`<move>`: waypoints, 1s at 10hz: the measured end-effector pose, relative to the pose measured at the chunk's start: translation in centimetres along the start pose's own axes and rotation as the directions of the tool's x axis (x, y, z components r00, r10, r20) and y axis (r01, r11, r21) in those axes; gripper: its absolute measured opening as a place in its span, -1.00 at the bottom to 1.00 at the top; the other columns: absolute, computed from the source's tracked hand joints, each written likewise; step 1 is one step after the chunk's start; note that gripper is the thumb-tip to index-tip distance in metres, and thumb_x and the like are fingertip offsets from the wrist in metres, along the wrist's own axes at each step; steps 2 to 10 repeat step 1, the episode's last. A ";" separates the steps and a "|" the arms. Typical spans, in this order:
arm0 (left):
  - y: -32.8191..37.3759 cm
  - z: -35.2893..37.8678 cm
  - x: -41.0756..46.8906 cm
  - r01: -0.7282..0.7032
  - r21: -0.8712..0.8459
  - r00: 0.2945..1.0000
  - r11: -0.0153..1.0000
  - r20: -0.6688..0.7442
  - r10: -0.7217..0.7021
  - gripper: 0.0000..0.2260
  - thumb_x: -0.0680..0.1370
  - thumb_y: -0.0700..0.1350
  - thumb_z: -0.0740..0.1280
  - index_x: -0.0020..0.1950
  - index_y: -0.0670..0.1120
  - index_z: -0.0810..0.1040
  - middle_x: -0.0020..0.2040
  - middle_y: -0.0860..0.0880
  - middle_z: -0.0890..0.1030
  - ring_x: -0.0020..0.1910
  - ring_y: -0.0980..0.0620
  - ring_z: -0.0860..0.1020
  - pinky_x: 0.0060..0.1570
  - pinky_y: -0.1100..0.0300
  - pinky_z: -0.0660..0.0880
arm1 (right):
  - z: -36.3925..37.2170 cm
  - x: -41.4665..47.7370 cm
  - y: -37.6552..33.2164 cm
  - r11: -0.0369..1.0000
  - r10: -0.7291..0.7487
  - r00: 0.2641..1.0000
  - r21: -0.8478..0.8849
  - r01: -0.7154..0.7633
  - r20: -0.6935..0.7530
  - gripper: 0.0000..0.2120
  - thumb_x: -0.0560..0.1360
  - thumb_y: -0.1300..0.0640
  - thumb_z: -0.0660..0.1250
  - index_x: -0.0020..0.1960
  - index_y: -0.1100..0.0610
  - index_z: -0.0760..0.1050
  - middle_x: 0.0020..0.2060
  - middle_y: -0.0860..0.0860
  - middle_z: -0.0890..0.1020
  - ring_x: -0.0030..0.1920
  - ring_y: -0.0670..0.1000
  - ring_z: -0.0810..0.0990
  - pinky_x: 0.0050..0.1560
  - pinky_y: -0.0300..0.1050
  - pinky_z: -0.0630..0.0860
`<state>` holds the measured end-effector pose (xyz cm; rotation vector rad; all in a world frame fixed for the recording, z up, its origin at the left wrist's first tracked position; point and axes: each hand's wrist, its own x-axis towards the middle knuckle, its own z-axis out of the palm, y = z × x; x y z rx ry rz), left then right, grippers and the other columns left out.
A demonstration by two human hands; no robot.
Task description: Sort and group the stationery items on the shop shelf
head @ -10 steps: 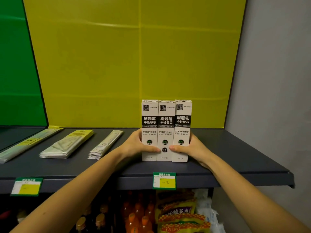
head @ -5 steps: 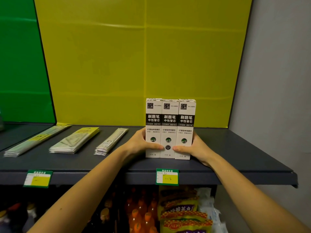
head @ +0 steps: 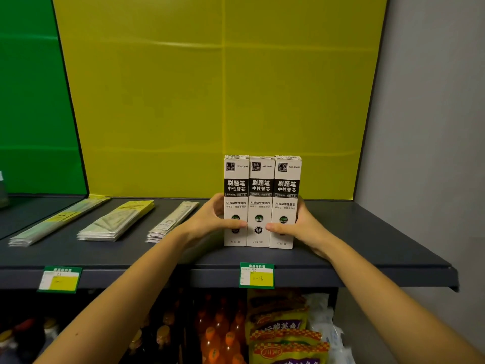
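Three tall white-and-black refill boxes [head: 261, 179] stand upright side by side near the front of the dark grey shelf [head: 367, 232]. My left hand [head: 207, 222] grips the left box, thumb across its front and fingers curled round its side. On the other side my right hand [head: 304, 227] holds the right box the same way. Both thumbs nearly meet at the middle box. Farther left on the shelf lie three flat stacks of stationery packets: a narrow stack [head: 172, 219], a wider one with yellow headers [head: 118, 219] and a long thin one [head: 57, 222].
A yellow back panel [head: 210, 101] and a grey side wall [head: 433, 127] close the shelf behind and to the right. Green price tags [head: 256, 275] hang on the shelf's front edge. Below are orange drink bottles [head: 217, 334] and snack bags [head: 283, 334].
The view has drifted slightly, so the boxes sit a little further right in the picture. The right box now stands straighter against the others. Both hands keep their hold.
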<state>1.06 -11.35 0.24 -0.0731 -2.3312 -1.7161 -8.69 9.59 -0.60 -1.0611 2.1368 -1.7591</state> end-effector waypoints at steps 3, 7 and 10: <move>0.9 -0.6 -0.7 -0.028 -0.018 0.999 0.999 -0.039 0.028 -0.13 0.11 0.08 0.59 0.34 -0.04 0.32 0.22 0.01 0.56 0.18 0.10 0.54 0.21 0.15 0.46 | -0.5 -0.4 -1.1 0.999 -0.033 0.999 0.031 0.034 -0.033 -0.01 0.25 0.21 0.55 0.46 0.00 0.00 0.31 -0.01 0.43 0.21 -0.09 0.47 0.16 -0.14 0.50; 0.9 -0.6 -0.7 -0.028 -0.018 0.999 0.999 -0.039 0.028 -0.13 0.11 0.08 0.59 0.34 -0.04 0.32 0.22 0.01 0.56 0.18 0.10 0.54 0.21 0.15 0.46 | -0.5 -0.4 -1.1 0.999 -0.033 0.999 0.031 0.034 -0.033 -0.01 0.25 0.21 0.55 0.46 0.00 0.00 0.31 -0.01 0.43 0.21 -0.09 0.47 0.16 -0.14 0.50; 0.9 -0.6 -0.7 -0.028 -0.018 0.999 0.999 -0.039 0.028 -0.13 0.11 0.08 0.59 0.34 -0.04 0.32 0.22 0.01 0.56 0.18 0.10 0.54 0.21 0.15 0.46 | -0.5 -0.4 -1.1 0.999 -0.033 0.999 0.031 0.034 -0.033 -0.01 0.25 0.21 0.55 0.46 0.00 0.00 0.31 -0.01 0.43 0.21 -0.09 0.47 0.16 -0.14 0.50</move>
